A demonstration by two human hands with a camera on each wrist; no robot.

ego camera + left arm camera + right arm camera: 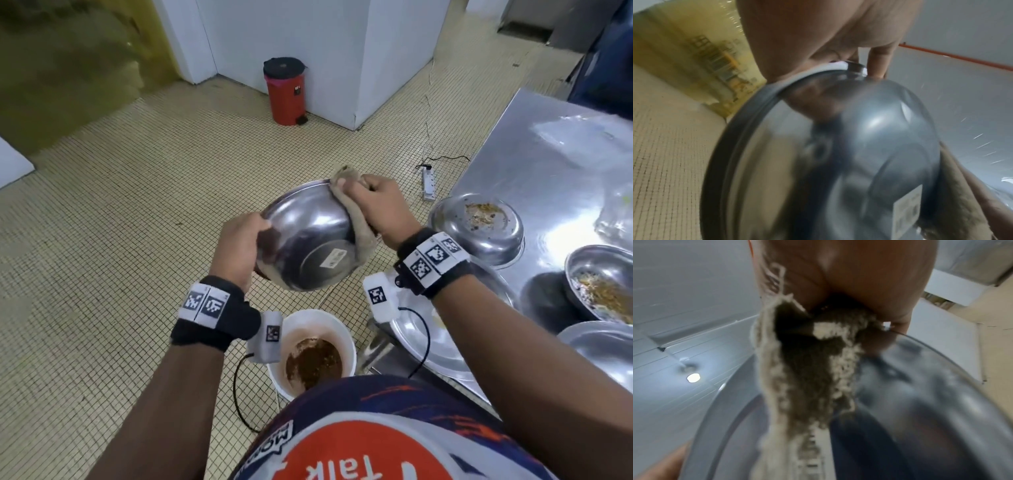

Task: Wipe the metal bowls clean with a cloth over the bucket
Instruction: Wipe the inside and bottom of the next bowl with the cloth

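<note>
The left hand (239, 240) grips the rim of the metal bowl (308, 240), fingers curled over its edge, thumb on the outer wall; the bowl is tilted, its base with a sticker turned toward the person; the right hand (380, 205) clutches a beige cloth (359, 226) against the opposite rim, fingers closed round it, cloth hanging down the wall; the white bucket (346, 329) stands on the floor below both hands.
</note>
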